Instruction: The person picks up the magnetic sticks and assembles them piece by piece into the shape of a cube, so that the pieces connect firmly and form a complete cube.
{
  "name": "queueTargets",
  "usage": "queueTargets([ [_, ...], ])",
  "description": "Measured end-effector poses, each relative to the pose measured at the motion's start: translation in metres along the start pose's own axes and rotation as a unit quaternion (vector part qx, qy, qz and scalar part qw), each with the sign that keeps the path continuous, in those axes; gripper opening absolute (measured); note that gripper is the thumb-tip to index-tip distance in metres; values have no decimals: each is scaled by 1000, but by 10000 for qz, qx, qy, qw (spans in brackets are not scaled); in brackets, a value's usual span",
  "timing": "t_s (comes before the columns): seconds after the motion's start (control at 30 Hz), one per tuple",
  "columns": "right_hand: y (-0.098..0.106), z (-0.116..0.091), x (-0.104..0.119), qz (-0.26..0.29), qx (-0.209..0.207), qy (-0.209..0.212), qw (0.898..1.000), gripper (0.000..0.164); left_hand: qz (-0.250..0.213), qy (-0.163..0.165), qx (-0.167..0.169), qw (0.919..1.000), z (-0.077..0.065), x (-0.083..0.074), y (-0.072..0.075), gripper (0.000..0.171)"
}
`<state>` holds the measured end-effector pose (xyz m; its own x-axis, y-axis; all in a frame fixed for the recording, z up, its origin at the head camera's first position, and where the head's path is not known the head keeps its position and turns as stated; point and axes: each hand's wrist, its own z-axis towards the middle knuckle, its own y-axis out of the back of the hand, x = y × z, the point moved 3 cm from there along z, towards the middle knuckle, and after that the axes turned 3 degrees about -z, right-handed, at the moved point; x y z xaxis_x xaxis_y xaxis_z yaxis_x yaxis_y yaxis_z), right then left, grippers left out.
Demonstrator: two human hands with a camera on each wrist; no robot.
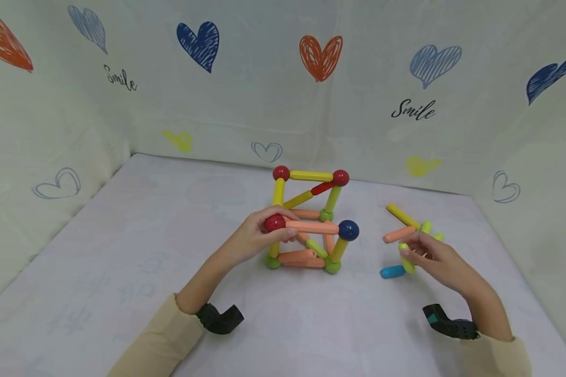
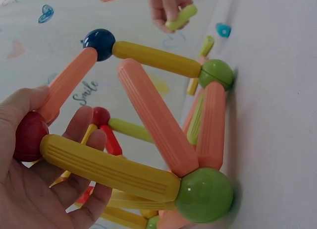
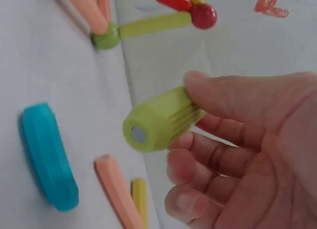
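Note:
A frame of magnetic sticks and balls stands on the table, its yellow stick (image 2: 114, 167) running from a red ball (image 1: 274, 223) to a green ball (image 2: 204, 195). My left hand (image 1: 264, 228) grips that red ball, thumb lying along the salmon stick (image 1: 313, 227) that joins it to a dark blue ball (image 1: 348, 230). Inside the frame, another salmon stick (image 2: 157, 115) leans up from the green ball. To the right, my right hand (image 1: 436, 256) pinches a light green stick (image 3: 161, 120) between thumb and fingers, its silver magnet end showing.
Under and beside my right hand lie a blue stick (image 1: 393, 272), a loose salmon stick (image 1: 399, 234), a yellow stick (image 1: 402, 215) and more green pieces (image 1: 426, 226). A cloth backdrop (image 1: 259, 104) with printed hearts rises behind the white table (image 1: 170, 220).

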<state>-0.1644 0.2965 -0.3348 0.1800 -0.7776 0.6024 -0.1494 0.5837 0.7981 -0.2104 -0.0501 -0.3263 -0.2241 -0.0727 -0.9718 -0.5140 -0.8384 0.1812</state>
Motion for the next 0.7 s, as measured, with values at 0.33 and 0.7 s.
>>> queueTargets([
  [0.33, -15, -1, 63, 1696, 106, 989, 9805, 22, -14, 65, -37, 10000, 0, 1, 0, 29],
  [0.7, -53, 0, 101, 2288, -819, 235, 9697, 25, 80, 24, -32, 10000, 0, 0, -1, 29],
])
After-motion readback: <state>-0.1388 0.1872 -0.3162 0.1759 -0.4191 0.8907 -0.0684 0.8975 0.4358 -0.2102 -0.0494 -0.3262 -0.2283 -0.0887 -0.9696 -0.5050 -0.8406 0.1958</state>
